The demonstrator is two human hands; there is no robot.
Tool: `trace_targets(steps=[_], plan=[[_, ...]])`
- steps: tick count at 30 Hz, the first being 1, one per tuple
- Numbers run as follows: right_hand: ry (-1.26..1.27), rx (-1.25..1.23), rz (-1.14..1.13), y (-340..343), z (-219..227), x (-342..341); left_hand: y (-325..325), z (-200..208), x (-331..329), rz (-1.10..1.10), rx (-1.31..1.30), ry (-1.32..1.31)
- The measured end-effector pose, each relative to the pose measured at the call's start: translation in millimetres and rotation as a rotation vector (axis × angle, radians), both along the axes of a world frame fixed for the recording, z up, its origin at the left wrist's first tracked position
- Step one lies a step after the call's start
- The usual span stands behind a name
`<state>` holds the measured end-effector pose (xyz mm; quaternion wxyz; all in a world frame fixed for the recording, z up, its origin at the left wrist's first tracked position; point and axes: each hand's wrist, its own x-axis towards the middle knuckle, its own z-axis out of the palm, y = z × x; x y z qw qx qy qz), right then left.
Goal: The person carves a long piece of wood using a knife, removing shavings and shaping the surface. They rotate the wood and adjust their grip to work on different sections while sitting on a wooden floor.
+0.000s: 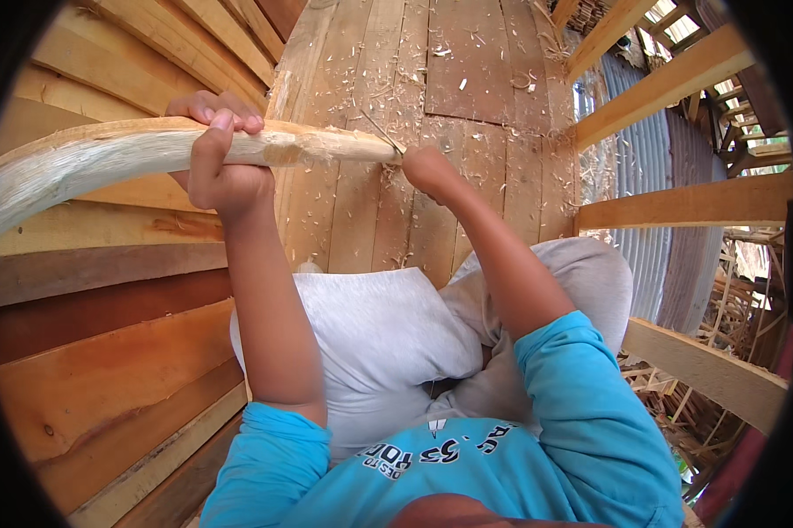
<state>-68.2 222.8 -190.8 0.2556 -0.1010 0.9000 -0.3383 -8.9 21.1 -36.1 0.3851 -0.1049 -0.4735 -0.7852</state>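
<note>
A long, curved, peeled wooden pole (88,158) runs from the left rim towards the middle, tapering to a thin end. My left hand (225,163) is wrapped around it, thumb on top and fingers over the far side. At the thin end, my right hand (427,173) is closed in a fist. A narrow dark knife blade (381,132) sticks out from this fist and lies against the pole's tip; its handle is hidden in my fingers. Fresh cut facets show on the wood between my hands.
Curly shavings lie scattered over the plank floor (361,220). A plank wall (115,361) rises close on the left. To the right are wooden rails (687,204), with corrugated metal sheets (647,167) beyond. My crossed legs in grey trousers (361,326) are below the pole.
</note>
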Motion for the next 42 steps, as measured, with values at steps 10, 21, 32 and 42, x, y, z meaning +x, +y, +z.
trace_targets(steps=[10,21,32,42], plan=[[0.161,0.259,0.148,-4,-31,-7,-14,-3,0,-0.168,-0.039,0.042],[0.109,0.143,0.084,-11,1,2,9,3,-1,0.145,0.063,-0.095],[0.238,0.168,0.081,-15,-7,2,18,12,-1,0.47,0.092,-0.202],[0.212,0.123,0.003,-10,-8,1,29,15,-4,0.582,0.083,-0.251]])
